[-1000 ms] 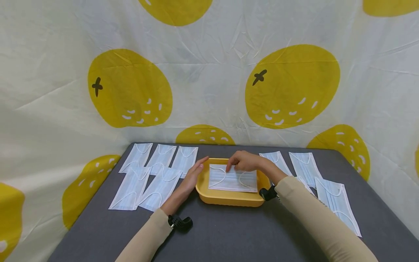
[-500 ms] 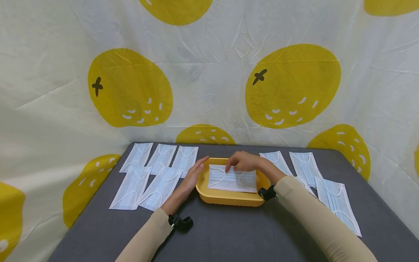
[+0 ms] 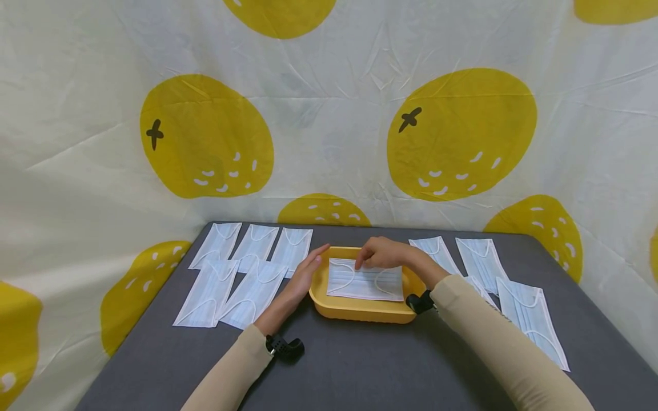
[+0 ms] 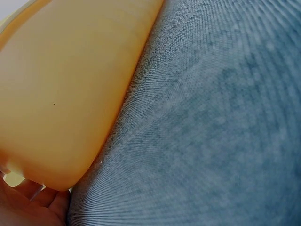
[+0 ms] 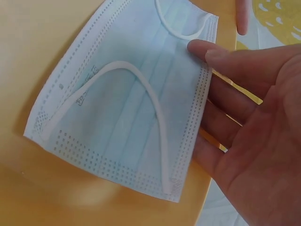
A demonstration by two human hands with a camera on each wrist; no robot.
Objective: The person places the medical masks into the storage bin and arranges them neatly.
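Masks flank tray both sides; near table strip free.

- A tray sits mid-worktop, one mask in it.
- Five masks lie left of the tray.
- More masks lie right.
- Left hand at the tray's left wall; right hand on the mask.

One yellow tray holds one face mask; five masks lie at nine o'clock, four masks at three.
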